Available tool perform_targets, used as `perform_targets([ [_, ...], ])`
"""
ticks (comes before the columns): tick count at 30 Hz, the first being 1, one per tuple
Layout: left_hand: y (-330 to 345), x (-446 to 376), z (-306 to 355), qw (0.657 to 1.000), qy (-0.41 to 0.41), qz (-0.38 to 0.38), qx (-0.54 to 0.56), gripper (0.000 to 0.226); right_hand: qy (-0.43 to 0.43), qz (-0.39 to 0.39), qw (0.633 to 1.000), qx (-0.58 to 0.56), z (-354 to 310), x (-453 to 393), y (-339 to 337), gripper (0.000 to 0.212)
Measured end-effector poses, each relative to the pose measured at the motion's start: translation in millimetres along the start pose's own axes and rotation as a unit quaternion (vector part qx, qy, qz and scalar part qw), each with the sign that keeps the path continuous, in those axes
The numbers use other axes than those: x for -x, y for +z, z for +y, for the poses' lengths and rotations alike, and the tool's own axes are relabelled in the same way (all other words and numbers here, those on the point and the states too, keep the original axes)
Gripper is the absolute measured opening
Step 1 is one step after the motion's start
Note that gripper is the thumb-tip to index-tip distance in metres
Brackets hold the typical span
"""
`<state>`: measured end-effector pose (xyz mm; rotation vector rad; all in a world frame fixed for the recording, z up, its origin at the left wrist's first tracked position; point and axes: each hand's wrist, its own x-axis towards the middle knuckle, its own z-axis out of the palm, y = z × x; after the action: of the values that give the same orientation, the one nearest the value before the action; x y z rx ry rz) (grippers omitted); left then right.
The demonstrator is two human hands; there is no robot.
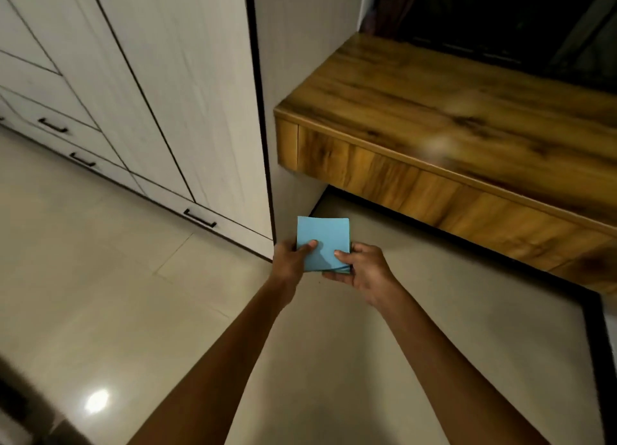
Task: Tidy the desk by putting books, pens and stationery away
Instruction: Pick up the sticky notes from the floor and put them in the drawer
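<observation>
A small stack of light blue square paper sheets is held out in front of me above the floor. My left hand grips its left edge with the thumb on top. My right hand holds its lower right corner, thumb on top and fingers underneath. The wooden desk stands to the right of the hands, and its top shows nothing on it in view.
A tall white wardrobe with black-handled drawers fills the left. The desk's front panel overhangs the glossy beige tile floor. A dark window is behind the desk. A dark blurred object sits at the bottom left corner.
</observation>
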<state>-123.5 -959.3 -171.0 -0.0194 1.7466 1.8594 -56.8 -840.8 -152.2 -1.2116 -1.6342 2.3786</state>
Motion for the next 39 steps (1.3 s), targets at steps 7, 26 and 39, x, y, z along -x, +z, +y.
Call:
perform_targets([
  [7, 32, -34, 47, 0.994, -0.018, -0.090, -0.065, 0.010, -0.033, 0.068, 0.994, -0.078, -58, -10, -31, 0.031],
  [26, 155, -154, 153, 0.984, 0.065, -0.002, -0.167, 0.029, -0.041, 0.266, 0.963, -0.022, -211, -86, -77, 0.005],
  [39, 187, -215, 159, 0.942, 0.058, 0.022, -0.330, 0.034, -0.044, 0.453, 0.865, 0.211, -218, -156, -90, 0.029],
])
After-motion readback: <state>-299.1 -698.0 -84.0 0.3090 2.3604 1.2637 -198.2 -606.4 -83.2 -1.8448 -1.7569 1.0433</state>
